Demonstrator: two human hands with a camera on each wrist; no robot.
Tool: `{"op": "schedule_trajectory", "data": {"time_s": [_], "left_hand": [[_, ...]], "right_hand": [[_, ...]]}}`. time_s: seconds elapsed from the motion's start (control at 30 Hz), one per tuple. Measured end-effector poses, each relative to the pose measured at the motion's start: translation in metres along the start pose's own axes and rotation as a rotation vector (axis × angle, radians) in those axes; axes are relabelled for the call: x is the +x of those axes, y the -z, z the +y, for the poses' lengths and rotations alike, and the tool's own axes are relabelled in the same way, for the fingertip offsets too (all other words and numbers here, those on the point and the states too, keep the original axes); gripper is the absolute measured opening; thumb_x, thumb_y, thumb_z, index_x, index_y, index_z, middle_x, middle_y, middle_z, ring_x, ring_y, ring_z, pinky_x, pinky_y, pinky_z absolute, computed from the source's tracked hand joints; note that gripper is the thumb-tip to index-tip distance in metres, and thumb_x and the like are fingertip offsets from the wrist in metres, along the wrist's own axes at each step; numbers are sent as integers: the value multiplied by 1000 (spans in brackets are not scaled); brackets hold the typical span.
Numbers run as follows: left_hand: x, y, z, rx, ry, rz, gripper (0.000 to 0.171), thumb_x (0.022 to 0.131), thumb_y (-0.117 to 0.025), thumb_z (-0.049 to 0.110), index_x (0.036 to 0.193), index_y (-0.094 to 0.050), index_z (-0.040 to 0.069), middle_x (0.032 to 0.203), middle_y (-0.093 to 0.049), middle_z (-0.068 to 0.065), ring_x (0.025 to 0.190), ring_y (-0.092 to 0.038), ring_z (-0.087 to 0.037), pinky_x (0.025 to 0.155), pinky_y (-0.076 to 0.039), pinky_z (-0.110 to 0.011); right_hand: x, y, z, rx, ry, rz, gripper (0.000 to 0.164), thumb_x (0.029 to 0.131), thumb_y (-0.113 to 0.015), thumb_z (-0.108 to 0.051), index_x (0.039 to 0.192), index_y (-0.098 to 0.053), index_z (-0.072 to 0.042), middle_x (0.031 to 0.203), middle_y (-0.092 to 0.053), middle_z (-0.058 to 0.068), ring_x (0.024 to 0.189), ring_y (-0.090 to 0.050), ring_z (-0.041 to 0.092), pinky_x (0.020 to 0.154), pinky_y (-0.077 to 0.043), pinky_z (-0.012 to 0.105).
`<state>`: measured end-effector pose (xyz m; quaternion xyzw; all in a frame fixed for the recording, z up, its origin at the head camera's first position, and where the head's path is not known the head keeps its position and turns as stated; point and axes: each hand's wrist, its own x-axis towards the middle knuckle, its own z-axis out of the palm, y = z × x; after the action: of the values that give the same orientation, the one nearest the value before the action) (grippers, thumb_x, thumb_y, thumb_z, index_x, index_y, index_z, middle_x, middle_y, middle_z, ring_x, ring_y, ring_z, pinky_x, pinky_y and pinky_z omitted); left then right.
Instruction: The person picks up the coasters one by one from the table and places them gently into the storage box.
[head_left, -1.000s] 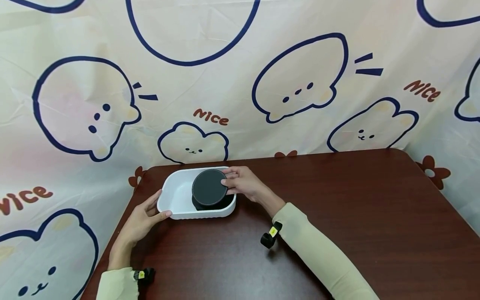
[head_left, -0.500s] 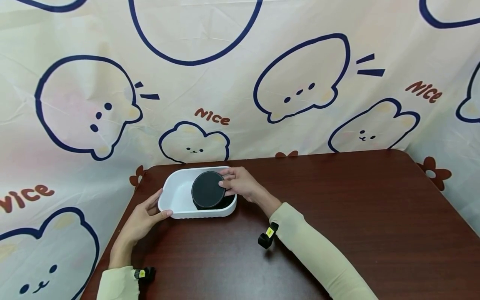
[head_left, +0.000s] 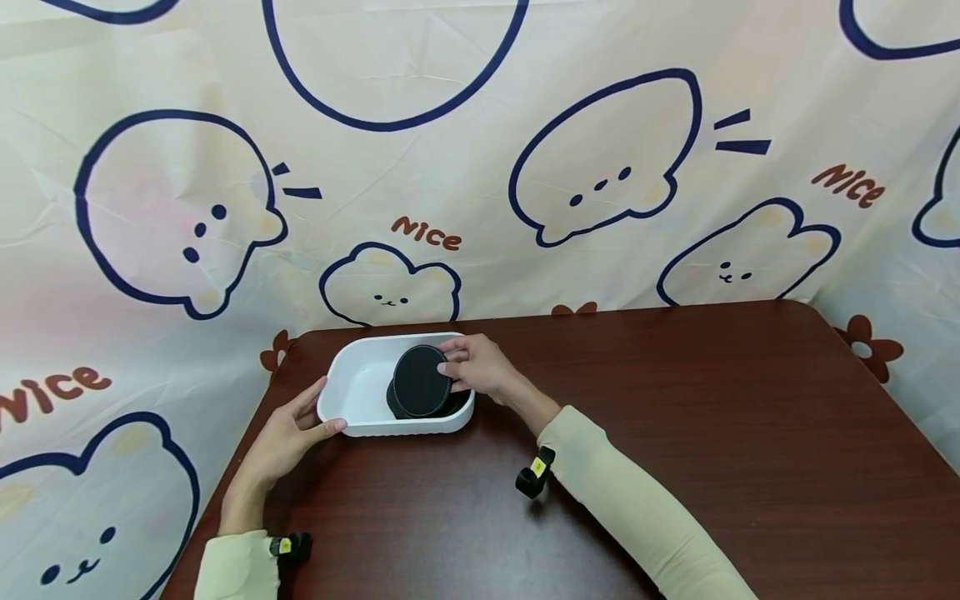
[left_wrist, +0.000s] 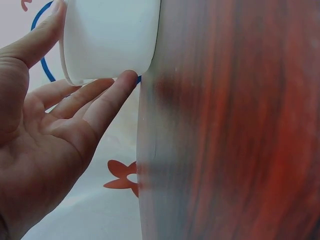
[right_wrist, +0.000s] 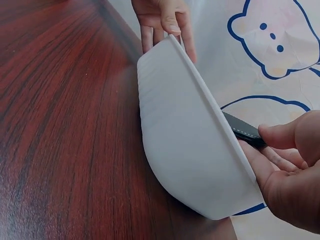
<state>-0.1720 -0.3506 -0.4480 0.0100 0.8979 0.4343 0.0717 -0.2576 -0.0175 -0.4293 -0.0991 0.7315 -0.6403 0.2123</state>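
A white tray (head_left: 358, 392) with rounded corners and a ribbed outer wall stands at the far left of the table. My left hand (head_left: 281, 442) holds its left end, thumb at the near corner and fingers on the far side; the left wrist view shows the fingertips against the tray's end wall (left_wrist: 110, 42). My right hand (head_left: 483, 367) pinches the right edge of a round black coaster (head_left: 420, 382), tilted over the tray's right half. Stitching shows along the coaster's edge (right_wrist: 245, 131) in the right wrist view. Another black thing lies beneath it, mostly hidden.
The dark brown wooden table (head_left: 637, 417) extends to the right and toward me. A cloth (head_left: 480, 167) printed with cartoon bears hangs behind the table and along its sides. Small black cameras (head_left: 534, 473) are strapped to both wrists.
The coaster in my right hand has tipped more steeply, so its face looks narrower, and its top edge is a little lower. The left hand and the tray keep their places.
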Motion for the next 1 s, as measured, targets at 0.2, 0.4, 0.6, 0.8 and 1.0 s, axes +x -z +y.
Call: {"op": "schedule_trajectory", "data": {"time_s": [0.2, 0.4, 0.6, 0.8, 1.0], "left_hand": [[0, -2, -1, -4, 0, -4, 95, 101, -78, 27, 173, -18, 10, 170, -35, -31, 143, -57, -47, 105, -59, -42], [1, -3, -1, 3, 5, -5, 95, 101, -77, 27, 173, -17, 10, 170, -35, -30, 144, -57, -47, 107, -56, -46], [1, -4, -1, -1, 12, -10, 95, 101, -77, 28, 173, -17, 11, 170, -36, -30, 143, -57, -47, 106, -57, -44], [2, -3, 0, -1, 4, -10, 96, 101, -78, 28, 173, -17, 9, 170, -35, -31, 144, -57, -47, 105, -58, -43], [1, -2, 3, 7, -10, -19, 98, 100, -78, 31, 173, -16, 8, 171, -34, -31, 145, -55, -48, 106, -57, -45]], "right_hand": [[-4, 0, -2, -291, 112, 66, 41, 104, -71, -14, 144, -67, -6, 140, -73, 16, 126, -73, 29, 105, -62, 44], [-11, 0, -7, -542, 191, 87, 49, 106, -69, -23, 153, -60, -11, 153, -65, 12, 142, -62, 30, 117, -53, 49], [-18, 4, -7, -556, 232, 71, 51, 107, -67, -25, 155, -58, -11, 157, -61, 11, 141, -63, 31, 115, -55, 50], [-27, 19, -3, -475, 250, 93, 51, 107, -68, -25, 154, -58, -8, 156, -62, 10, 144, -61, 31, 117, -54, 47], [-37, 41, 5, -458, 244, 150, 52, 106, -70, -27, 154, -58, -9, 155, -63, 10, 142, -63, 29, 117, -54, 46]]}}
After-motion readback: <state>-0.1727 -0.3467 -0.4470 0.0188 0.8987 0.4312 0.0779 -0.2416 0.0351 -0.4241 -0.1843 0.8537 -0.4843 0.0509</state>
